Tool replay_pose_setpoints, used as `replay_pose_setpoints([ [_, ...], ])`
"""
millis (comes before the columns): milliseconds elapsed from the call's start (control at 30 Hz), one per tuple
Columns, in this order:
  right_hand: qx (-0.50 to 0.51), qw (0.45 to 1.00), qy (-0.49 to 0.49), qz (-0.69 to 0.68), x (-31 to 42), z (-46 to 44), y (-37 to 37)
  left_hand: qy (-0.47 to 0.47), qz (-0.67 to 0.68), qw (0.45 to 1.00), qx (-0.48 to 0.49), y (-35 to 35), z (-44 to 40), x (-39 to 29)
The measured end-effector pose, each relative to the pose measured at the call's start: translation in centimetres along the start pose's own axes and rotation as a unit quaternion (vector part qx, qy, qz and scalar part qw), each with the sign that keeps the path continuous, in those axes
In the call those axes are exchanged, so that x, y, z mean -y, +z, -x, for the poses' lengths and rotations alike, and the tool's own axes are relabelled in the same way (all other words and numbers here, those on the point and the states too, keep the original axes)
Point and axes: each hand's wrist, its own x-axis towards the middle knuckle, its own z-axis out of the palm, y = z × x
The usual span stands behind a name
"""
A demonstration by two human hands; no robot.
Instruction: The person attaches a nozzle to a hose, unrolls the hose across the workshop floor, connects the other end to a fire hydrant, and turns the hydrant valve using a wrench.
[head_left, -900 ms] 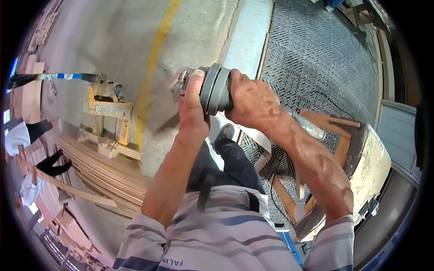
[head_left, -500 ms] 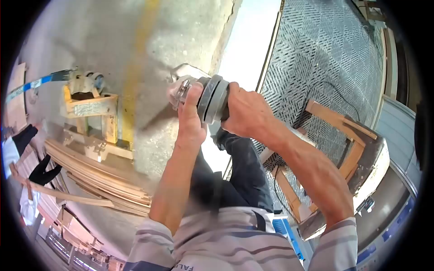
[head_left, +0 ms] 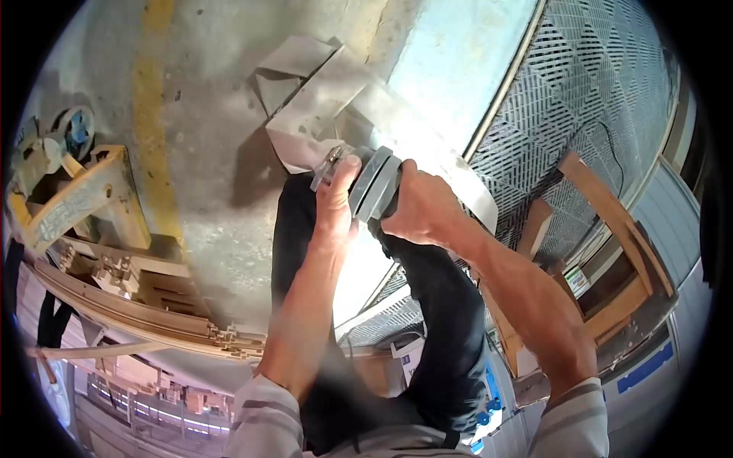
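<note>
Both hands are closed around a grey ribbed cylindrical device (head_left: 375, 183) with a clear plastic end, held above my legs; I cannot make out its exact kind. My left hand (head_left: 337, 191) grips the clear end, its thumb lying along the side towards the grey rings. The right hand (head_left: 424, 204) wraps the other end, and its fingers hide that part. Beyond the device, a folded sheet of pale paper or card (head_left: 317, 103) lies on the floor, partly behind my left hand.
Stacked wooden strips (head_left: 153, 309) lie at the left, below a yellow wooden stand (head_left: 84, 198). A wooden frame (head_left: 611, 229) stands at the right by the patterned metal floor plate (head_left: 565, 99). A black cable (head_left: 615, 149) runs across that plate. A pale strip (head_left: 458, 69) borders it.
My view has shifted, so the stand and wood sit further left and more of the folded sheet shows. Both hands keep their grip on the device.
</note>
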Motion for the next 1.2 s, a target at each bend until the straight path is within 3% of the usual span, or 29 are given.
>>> replay_pose_setpoints([
  [267, 0.029, 0.999, 0.036, -0.003, -6.0, -10.6, 8.6, -0.029, -0.045, 0.997, -0.047, -9.0, -9.9, 7.1],
  [533, 0.073, 0.992, 0.090, -0.045, -7.7, -15.3, 9.0, -0.123, -0.062, 0.987, -0.084, -9.7, -14.1, 8.0],
  [733, 0.068, 0.992, 0.075, -0.080, -8.2, -15.6, 9.6, -0.150, -0.164, 0.972, -0.076, -9.6, -14.1, 6.9],
  [800, 0.071, 0.991, 0.076, -0.080, -8.3, -16.0, 10.0, -0.200, -0.148, 0.959, -0.133, -8.8, -14.7, 6.5],
  [1000, 0.077, 0.991, 0.069, -0.081, -8.2, -16.4, 10.0, -0.198, -0.104, 0.962, -0.156, -8.6, -15.1, 6.7],
  [1200, 0.112, 0.987, 0.070, -0.089, -9.1, -16.6, 9.1, -0.094, -0.084, 0.983, -0.133, -9.6, -14.4, 8.8],
])
